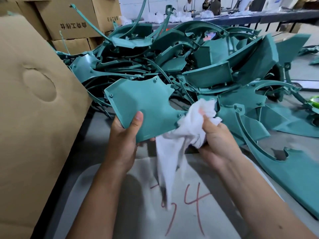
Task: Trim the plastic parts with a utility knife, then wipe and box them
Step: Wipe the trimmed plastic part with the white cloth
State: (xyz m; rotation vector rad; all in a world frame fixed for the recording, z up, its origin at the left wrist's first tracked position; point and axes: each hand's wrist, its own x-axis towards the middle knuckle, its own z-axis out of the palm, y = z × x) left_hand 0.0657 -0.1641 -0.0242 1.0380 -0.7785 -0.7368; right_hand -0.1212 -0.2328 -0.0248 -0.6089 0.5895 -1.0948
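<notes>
1. Left hand (123, 135) grips a flat teal plastic panel (143, 107) by its near left corner, thumb on top, fingers curled underneath. The panel is smooth and matte, with a scalloped far edge, a curved cut-out on its right side and small round screw bosses.
2. Right hand (214, 135) has its fingers closed around a bunched white cloth (183, 128), soft and crumpled, touching the panel's near right edge. A loose tail of it hangs down toward the tabletop.
3. Just beyond the hands sits a big tangled pile of teal parts (189, 62): curved strips, angular shells, thin arcs.
4. The tabletop (96, 133) is grey, and a pale sheet (134, 204) lies on the near part with red handwriting that looks like "4" plus another scrawl I can't read.
5. A tall brown cardboard box (34, 109) stands at the left, with a pressed oval handle mark.
6. Stacked cartons (69, 21) at far left carry printed Chinese characters, mirrored or upside down, so I can't read them properly.
</notes>
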